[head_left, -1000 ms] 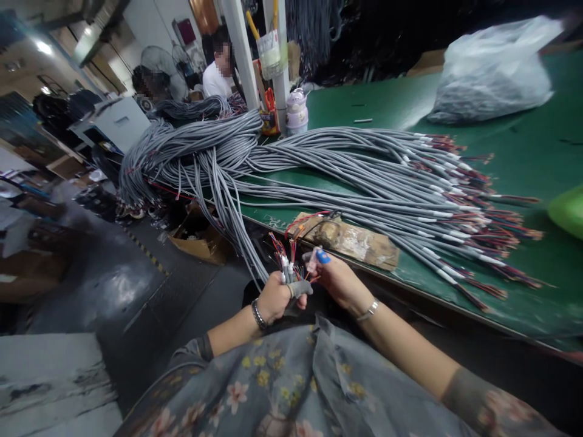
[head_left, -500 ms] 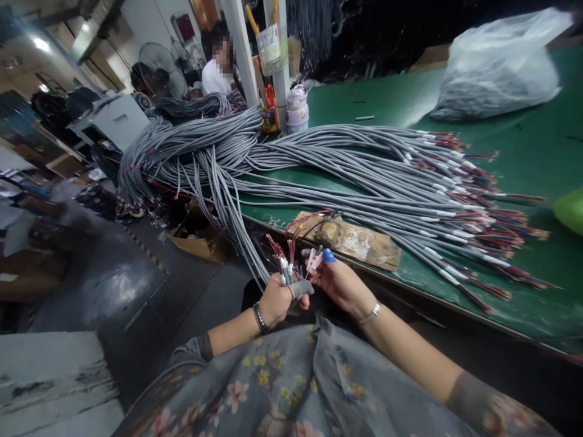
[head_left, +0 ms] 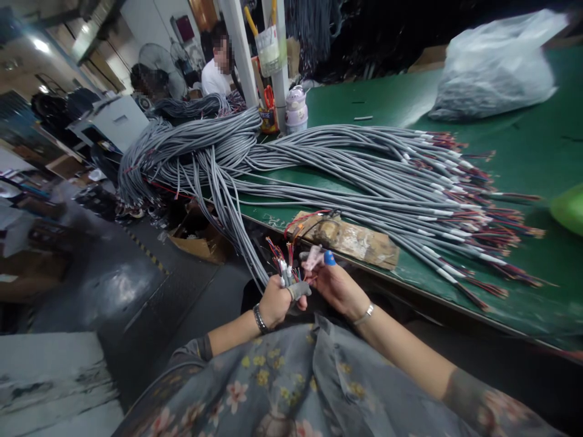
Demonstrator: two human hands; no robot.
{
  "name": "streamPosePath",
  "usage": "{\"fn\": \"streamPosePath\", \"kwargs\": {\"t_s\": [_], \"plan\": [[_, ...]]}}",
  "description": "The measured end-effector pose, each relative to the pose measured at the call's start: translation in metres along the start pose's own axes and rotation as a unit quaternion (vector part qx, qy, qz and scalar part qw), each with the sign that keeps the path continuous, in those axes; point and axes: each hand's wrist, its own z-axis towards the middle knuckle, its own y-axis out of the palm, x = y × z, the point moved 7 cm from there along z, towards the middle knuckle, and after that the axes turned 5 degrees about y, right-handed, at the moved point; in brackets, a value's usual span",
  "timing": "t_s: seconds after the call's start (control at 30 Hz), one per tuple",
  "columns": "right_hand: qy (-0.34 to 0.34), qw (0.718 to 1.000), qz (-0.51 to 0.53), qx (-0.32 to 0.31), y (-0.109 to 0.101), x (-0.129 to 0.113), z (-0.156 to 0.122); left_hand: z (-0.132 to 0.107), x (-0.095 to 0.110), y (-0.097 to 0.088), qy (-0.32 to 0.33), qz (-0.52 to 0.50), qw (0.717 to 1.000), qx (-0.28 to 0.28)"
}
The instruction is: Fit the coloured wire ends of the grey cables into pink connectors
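My left hand [head_left: 276, 303] is closed around a bunch of grey cables [head_left: 252, 255]. Their white-banded ends stick up from the fist, with thin red, blue and other coloured wires [head_left: 276, 250] fanning out. A grey wrap covers one finger of that hand. Just to the right, my right hand [head_left: 339, 288], blue tape on its thumb, pinches a pale pink clip [head_left: 313, 258] that resembles a clothes peg. The clip is blurred and close beside the wire ends; whether it touches a wire I cannot tell.
Many more grey cables [head_left: 319, 145] lie across the green table [head_left: 387, 97], coloured ends at right. A wooden board [head_left: 364, 246] with a fixture sits on the near edge. Behind are a plastic bag [head_left: 496, 73], a lilac bottle [head_left: 296, 109] and a person [head_left: 215, 76]. A cardboard box [head_left: 200, 240] stands below.
The pink clip has tilted slightly and become blurred in my right hand, which has shifted a little left. My left hand keeps its hold on the cables.
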Motion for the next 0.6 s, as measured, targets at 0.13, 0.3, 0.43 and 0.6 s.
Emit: {"fn": "streamPosePath", "kwargs": {"t_s": [0.13, 0.3, 0.43, 0.6], "plan": [[0.027, 0.998, -0.043, -0.047, 0.003, 0.004, -0.01, -0.002, -0.006, -0.004, -0.004, -0.015, 1.0, -0.003], [0.042, 0.985, -0.137, -0.095, 0.016, 0.001, -0.026, -0.006, -0.004, -0.003, -0.009, 0.021, 0.999, -0.033], [0.03, 0.978, -0.192, -0.078, 0.023, -0.003, -0.031, -0.008, 0.0, -0.001, -0.015, 0.048, 0.998, -0.041], [0.007, 0.975, -0.218, -0.042, 0.024, -0.007, -0.032, -0.008, -0.001, -0.001, -0.015, 0.075, 0.996, -0.055]]}}
